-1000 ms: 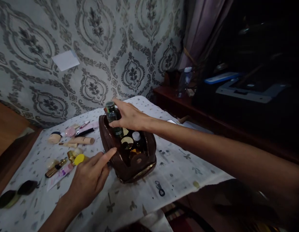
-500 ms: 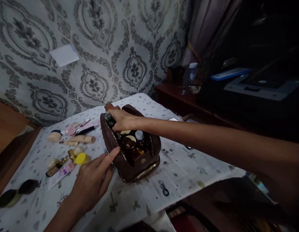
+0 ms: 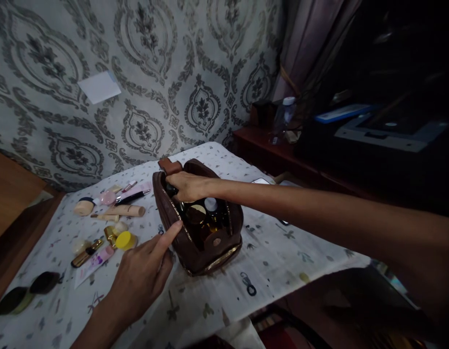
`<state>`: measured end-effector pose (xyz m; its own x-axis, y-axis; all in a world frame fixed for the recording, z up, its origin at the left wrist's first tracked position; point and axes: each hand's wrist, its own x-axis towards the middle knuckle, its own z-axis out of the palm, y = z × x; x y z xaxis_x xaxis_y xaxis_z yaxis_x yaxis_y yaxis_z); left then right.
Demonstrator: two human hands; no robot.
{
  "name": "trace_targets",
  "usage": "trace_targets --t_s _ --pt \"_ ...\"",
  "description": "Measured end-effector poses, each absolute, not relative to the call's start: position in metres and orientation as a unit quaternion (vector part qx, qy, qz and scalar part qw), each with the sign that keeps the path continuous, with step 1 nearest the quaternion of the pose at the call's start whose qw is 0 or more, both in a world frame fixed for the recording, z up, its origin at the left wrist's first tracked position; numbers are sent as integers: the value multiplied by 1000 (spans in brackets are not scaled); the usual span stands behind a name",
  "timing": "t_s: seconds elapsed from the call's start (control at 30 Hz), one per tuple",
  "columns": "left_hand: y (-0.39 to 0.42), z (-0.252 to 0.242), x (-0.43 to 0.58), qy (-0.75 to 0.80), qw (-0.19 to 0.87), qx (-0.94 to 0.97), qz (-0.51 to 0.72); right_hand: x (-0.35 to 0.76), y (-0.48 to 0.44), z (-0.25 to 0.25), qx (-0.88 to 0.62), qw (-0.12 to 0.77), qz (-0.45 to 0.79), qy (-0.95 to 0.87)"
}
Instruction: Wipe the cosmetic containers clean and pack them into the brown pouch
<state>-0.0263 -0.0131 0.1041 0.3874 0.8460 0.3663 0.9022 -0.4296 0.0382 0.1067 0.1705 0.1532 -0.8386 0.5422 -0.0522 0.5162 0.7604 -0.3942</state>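
Observation:
A brown cosmetic bag stands unzipped on the cloth-covered table. Inside it are several bottles, among them one with a round gold top and one with a pale cap. My right hand reaches into the far left end of the bag, its fingers around a small dark-capped bottle; most of that bottle is hidden by the hand and the bag wall. My left hand is at the bag's near left side, index finger stretched out with its tip touching the zipped edge, holding nothing.
Left of the bag lie a yellow-lidded jar, a pink-capped tube, a beige tube, a black-handled brush and sunglasses. A phone lies behind my right forearm. A clear plastic bottle stands on a side table.
My right hand has lowered the dark-capped bottle deeper into the bag, so less of its cap shows. My left index finger stays at the bag's edge.

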Motion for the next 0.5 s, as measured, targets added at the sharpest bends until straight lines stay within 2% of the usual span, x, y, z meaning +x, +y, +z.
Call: trace_targets --t_s 0.37,0.5 --pt "-14 103 -24 -539 88 -824 -152 115 164 164 -270 -15 174 -947" --pt "-17 101 -26 -535 80 -823 -172 126 165 173 -272 36 199 -941"
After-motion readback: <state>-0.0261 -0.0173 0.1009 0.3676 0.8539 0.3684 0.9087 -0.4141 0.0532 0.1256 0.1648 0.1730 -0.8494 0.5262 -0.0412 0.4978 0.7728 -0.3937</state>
